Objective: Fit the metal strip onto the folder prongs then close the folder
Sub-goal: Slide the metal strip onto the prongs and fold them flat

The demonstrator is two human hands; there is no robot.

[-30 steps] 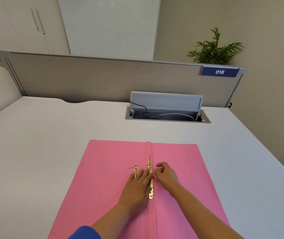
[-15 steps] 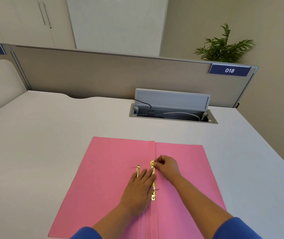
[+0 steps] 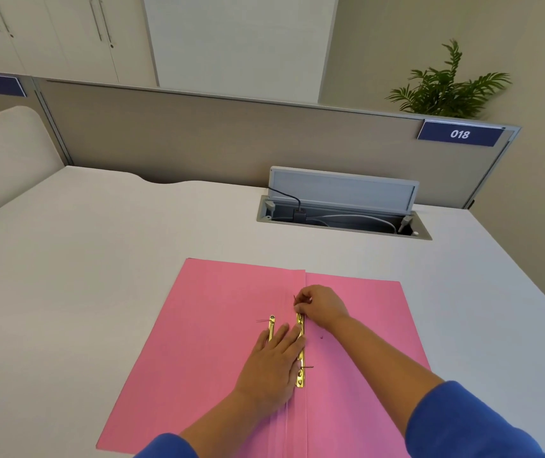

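A pink folder [image 3: 218, 342] lies open and flat on the white desk. A gold metal strip [image 3: 300, 355] runs along its centre fold, with a thin dark prong [image 3: 307, 367] sticking out near its lower end. A second gold strip [image 3: 271, 325] lies just left, partly under my fingers. My left hand [image 3: 272, 365] rests flat, palm down, pressing on the strip beside the fold. My right hand [image 3: 320, 305] pinches the upper prong [image 3: 295, 298] at the strip's top end.
An open cable box [image 3: 344, 213] with cords is set into the desk behind the folder. A beige partition [image 3: 231, 140] with a 018 label stands at the back, and a plant [image 3: 446, 87] behind it. White desk surface surrounds the folder.
My right hand slid up along the gold strip from beside my left hand to the strip's top end and pinched the prong there. My left hand stayed pressed flat.
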